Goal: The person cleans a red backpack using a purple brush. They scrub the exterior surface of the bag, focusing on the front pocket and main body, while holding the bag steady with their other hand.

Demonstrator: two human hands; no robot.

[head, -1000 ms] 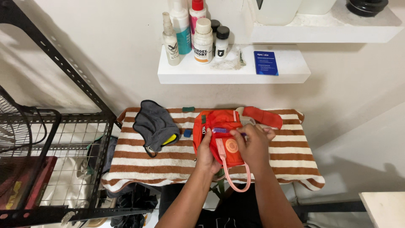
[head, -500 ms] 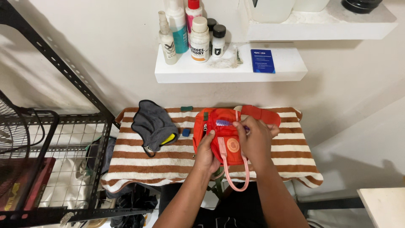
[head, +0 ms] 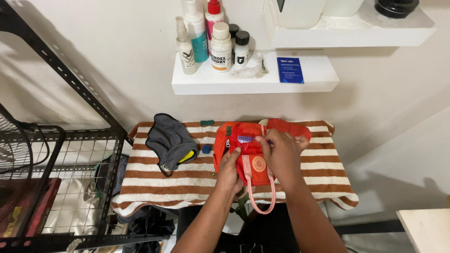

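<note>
An orange bag with a pink strap lies on a brown-and-white striped towel. My left hand grips the bag's front lower edge and holds it steady. My right hand is closed on a small brush. Its blue-white bristle head rests on the bag's upper front. The brush handle is mostly hidden by my fingers.
A grey cloth with a yellow item under it lies left of the bag, beside a small blue object. A white wall shelf holds several bottles and a blue card. A black wire rack stands at left.
My right hand has moved the brush slightly up and down over the bag's upper front. My left hand stays on the bag, which has not moved.
</note>
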